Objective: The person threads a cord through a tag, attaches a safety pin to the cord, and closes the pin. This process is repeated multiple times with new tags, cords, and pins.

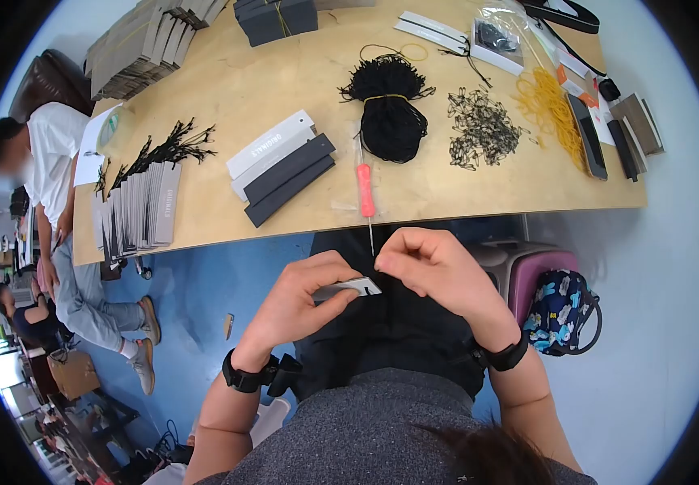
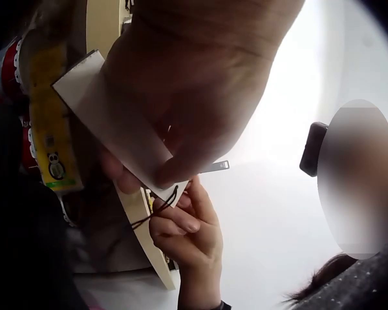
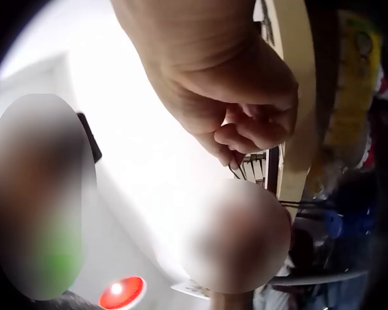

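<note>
The left hand (image 1: 305, 295) grips a narrow card tag (image 1: 349, 288) between thumb and fingers, over the lap. In the left wrist view the tag (image 2: 110, 123) is pale, and a thin black cord (image 2: 165, 205) crosses its lower end. Just right of the tag, the right hand (image 1: 438, 271) has its thumb and forefinger pinched together. The right wrist view shows the right hand (image 3: 239, 97) with a thin dark loop of cord (image 3: 235, 172) at its fingertips. A red-handled tool (image 1: 365, 190) lies at the table's front edge, its shaft pointing toward the hands.
On the table (image 1: 285, 206) lie grey tags (image 1: 143, 210) with black cords, light and dark card strips (image 1: 289, 182), a black cord bundle (image 1: 390, 121), small metal clips (image 1: 483, 129), yellow bands (image 1: 555, 113) and a phone (image 1: 586, 137). Another person (image 1: 54, 162) sits at the left.
</note>
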`<state>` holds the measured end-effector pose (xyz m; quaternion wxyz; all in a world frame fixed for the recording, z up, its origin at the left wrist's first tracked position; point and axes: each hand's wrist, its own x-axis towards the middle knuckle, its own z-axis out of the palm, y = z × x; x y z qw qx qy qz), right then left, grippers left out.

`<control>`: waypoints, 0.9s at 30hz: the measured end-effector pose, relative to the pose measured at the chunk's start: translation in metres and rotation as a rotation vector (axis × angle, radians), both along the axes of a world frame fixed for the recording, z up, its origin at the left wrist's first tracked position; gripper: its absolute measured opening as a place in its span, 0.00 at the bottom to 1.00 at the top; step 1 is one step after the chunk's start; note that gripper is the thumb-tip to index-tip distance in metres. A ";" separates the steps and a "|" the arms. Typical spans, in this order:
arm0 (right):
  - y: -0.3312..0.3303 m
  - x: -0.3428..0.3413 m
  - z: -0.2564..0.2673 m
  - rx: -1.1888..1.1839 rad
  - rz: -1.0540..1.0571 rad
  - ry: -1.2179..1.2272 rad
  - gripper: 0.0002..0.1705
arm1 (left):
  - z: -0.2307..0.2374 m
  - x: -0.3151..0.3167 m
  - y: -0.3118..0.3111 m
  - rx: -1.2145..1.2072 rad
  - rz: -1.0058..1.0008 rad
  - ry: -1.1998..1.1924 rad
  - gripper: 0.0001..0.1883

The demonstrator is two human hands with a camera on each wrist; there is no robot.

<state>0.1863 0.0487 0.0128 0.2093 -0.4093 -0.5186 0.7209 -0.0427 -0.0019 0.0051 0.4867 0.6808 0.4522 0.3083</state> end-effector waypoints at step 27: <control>-0.019 -0.008 -0.021 0.352 0.140 -0.065 0.10 | 0.005 -0.013 -0.003 -0.481 0.154 -0.373 0.11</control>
